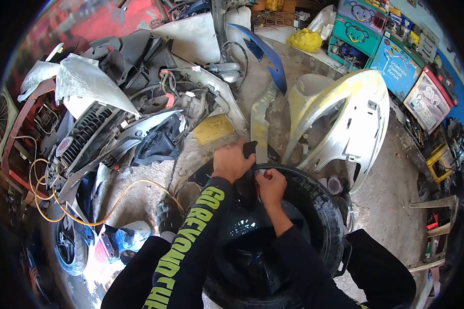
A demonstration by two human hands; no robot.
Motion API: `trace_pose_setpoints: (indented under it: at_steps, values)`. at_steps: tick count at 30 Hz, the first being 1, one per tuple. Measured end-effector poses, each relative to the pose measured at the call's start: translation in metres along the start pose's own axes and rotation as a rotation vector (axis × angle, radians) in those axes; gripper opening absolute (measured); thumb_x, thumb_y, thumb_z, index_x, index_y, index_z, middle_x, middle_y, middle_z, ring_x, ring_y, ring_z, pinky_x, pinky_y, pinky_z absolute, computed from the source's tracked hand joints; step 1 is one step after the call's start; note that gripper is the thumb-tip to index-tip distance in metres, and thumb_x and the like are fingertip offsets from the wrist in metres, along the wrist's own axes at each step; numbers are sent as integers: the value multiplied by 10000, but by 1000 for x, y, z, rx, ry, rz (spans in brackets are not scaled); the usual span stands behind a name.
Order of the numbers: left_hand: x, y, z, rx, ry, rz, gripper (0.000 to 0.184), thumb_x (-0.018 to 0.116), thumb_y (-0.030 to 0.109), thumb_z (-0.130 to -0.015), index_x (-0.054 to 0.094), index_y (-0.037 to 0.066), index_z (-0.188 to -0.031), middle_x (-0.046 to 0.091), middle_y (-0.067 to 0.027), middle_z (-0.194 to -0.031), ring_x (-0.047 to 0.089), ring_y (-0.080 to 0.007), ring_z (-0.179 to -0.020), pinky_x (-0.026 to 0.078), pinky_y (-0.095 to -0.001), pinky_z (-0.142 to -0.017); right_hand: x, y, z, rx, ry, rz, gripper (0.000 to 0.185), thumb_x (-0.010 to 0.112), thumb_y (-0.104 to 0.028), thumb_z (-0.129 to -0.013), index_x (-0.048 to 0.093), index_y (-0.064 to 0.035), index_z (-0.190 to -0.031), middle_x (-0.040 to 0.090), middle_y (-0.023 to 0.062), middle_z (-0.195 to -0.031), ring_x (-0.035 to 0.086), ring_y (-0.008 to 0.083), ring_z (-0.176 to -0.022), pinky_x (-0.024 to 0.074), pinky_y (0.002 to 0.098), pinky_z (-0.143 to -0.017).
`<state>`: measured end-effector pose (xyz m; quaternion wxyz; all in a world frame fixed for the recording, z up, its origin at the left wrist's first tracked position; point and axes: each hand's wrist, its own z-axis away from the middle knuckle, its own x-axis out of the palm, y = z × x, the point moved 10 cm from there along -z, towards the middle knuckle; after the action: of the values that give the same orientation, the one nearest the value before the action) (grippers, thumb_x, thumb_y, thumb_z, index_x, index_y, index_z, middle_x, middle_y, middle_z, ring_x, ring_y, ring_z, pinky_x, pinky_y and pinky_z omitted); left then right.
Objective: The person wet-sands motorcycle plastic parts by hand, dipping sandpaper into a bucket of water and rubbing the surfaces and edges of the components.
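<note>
My left hand point(232, 160) is closed around the upper end of a black plastic part point(248, 193), which reaches down into a large black tub point(331, 219). My right hand point(270, 186) is pinched against the side of the same part, just right of my left hand. A small pale bit shows at its fingertips, too small to name. Dark liquid point(242, 226) with bright reflections lies in the tub, between my knees. My forearms hide part of the tub and of the black part's lower end.
Motorcycle fairings lie around: a white and yellow one point(363, 123) right of the tub, a blue one point(270, 62) behind. Left are a shock absorber spring point(85, 129) and an orange hose point(113, 213). A yellow sheet point(213, 130) lies ahead, drawers point(355, 33) far right.
</note>
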<state>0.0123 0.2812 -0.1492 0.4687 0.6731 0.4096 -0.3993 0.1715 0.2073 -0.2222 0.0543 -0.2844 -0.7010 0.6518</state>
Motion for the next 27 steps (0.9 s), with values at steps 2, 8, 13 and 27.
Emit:
trace_pose_setpoints:
  at_steps: [2,8,13,27]
  values:
    - [-2,-3,-2,-18,-23,40,521,650,511,-817,627,127,-1169,710,-178,-997,683,-357,-956,520,-454,-851,-2,3,5,38,-13,-60,172,761,-108,-712,650,22,-695,637,119,-606,627,164,-570,487,328,-587]
    - [-3,0,0,12,8,36,491,654,460,-830,614,116,-1179,708,-162,-984,689,-338,-938,529,-459,-818,0,-10,-2,47,-24,-86,168,765,-91,-694,643,24,-685,613,95,-568,594,136,-538,475,320,-562]
    - [-6,-1,-3,-11,-13,15,489,647,472,-828,623,122,-1168,710,-171,-989,689,-347,-936,528,-461,-826,-2,5,19,-36,-51,3,160,721,-54,-785,632,30,-682,602,42,-556,546,90,-466,409,269,-446]
    - [-4,-5,-3,-5,-6,82,523,646,506,-821,617,134,-1188,710,-188,-988,684,-370,-952,528,-460,-817,1,12,9,18,-36,-2,171,750,-117,-703,660,28,-705,644,132,-602,633,188,-552,485,340,-576]
